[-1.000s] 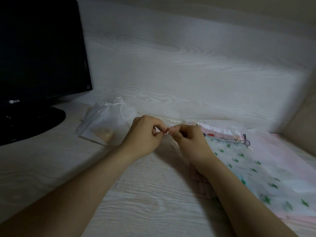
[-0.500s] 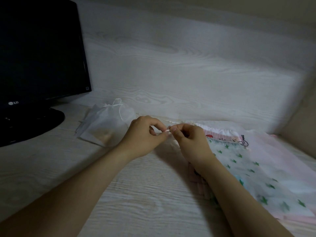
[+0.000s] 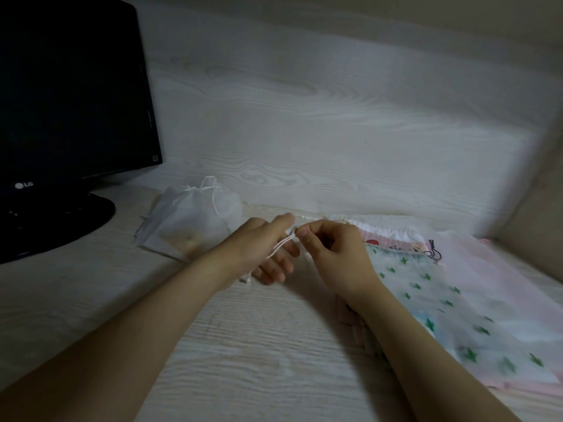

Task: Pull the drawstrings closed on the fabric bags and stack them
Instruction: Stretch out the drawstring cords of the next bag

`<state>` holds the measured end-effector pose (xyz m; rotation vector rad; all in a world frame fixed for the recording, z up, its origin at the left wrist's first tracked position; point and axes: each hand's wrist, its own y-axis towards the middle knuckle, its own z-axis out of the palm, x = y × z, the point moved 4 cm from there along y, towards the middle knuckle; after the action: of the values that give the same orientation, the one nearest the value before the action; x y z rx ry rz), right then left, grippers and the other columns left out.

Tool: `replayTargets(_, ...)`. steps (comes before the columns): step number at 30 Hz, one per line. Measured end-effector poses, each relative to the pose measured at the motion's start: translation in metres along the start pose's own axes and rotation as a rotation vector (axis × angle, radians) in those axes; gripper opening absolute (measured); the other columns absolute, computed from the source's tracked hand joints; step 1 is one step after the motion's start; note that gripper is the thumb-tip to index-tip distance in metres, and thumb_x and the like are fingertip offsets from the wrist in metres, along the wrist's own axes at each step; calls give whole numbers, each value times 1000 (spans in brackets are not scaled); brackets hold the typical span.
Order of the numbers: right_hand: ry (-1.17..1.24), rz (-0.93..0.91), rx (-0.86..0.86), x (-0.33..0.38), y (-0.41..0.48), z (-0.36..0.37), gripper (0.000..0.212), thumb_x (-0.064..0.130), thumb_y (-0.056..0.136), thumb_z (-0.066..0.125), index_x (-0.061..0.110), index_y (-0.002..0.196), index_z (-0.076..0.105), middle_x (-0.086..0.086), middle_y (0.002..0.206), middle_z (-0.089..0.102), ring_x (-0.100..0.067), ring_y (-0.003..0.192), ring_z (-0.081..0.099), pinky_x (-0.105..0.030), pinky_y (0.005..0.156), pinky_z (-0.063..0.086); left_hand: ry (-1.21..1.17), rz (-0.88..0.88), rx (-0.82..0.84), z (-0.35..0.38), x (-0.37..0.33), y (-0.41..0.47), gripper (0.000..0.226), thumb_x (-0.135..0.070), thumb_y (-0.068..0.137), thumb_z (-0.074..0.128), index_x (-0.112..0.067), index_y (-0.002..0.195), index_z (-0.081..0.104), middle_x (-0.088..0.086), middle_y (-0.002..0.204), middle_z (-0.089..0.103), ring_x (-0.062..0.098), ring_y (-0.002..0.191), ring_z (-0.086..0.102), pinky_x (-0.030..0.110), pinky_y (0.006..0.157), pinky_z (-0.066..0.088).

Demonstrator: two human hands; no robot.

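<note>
Left of right hand point(image 3: 332, 257) grip, white drawstring point(image 3: 281, 247)

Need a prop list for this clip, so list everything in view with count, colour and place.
desk: one, pale wood grain, under everything
back panel: one, pale wood grain, behind the desk
monitor: one, black, back left
white bags: small pile, count unclear, sheer white, beside the monitor's stand
star bag: one, white with green stars, right, on top of other bags
pink bags: count unclear, pink, under the star bag
cord: one doubled strand, white, between the hands
left hand: one, centre, fingers relaxed, cord lying across them
right hand: one, centre, pinches the cord
</note>
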<state>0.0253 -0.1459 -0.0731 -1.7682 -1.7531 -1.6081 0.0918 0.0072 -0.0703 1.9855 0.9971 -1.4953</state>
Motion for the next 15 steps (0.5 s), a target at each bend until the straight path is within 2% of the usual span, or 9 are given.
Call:
replayTargets(2, -1, 0, 30, 2, -1, 1, 20, 20, 99, 69, 16, 82, 78, 10, 66, 71, -1, 59, 59, -21, 59, 45, -10, 0, 48, 2, 4, 1, 55, -54, 110, 43, -10, 106, 76, 1, 63, 59, 13, 45, 49, 20, 42, 32)
replayTargets(4, 8, 12, 49, 3, -1, 1, 16, 17, 98, 70, 17, 85, 80, 9, 75, 76, -4, 66, 67, -20, 64, 50, -38, 25, 72, -1, 7, 5, 44, -47, 110, 49, -13, 110, 77, -8, 59, 42, 8, 47, 32, 26, 44, 22)
replayTargets(7, -65, 4, 12, 3, -2, 0, 18, 11, 95, 66, 19, 94, 81, 9, 85, 77, -1, 71, 67, -19, 68, 52, 71, 19, 45, -8, 10, 8, 32, -38, 107, 58, -14, 99, 78, -8, 62, 37, 10, 50, 27, 29, 48, 20)
replayTargets(10, -303, -117, -40, 6, -3, 0, 25, 7, 92, 64, 21, 101, 81, 11, 90, 71, 5, 77, 60, -9, 70, 40, 83, -51, 23, -8, 12, 9, 23, -30, 99, 59, -16, 84, 69, -3, 62, 33, 13, 49, 23, 27, 49, 19)
replayTargets(12, -388, -160, -55, 5, -3, 1, 24, 9, 94, 65, 22, 105, 81, 7, 92, 68, 2, 83, 58, -13, 77, 39, 109, -64, -7, -11, 12, 8, 27, -41, 96, 62, -20, 80, 64, -2, 59, 31, 15, 47, 22, 25, 49, 19)
replayTargets(14, -462, -166, -75, -2, 0, 0, 20, 16, 96, 65, 26, 107, 80, 6, 93, 67, -9, 91, 57, -13, 83, 33, 172, -17, -31, -17, 12, 6, 40, -57, 96, 68, -20, 82, 73, 0, 56, 35, 15, 43, 24, 20, 46, 21)
replayTargets(15, -509, -166, -81, -7, 2, 0, 19, 21, 97, 65, 28, 106, 80, 8, 93, 67, -13, 92, 57, -12, 85, 30, 191, 10, -33, -19, 12, 5, 39, -59, 96, 68, -22, 87, 78, 1, 55, 38, 14, 41, 25, 19, 45, 21)
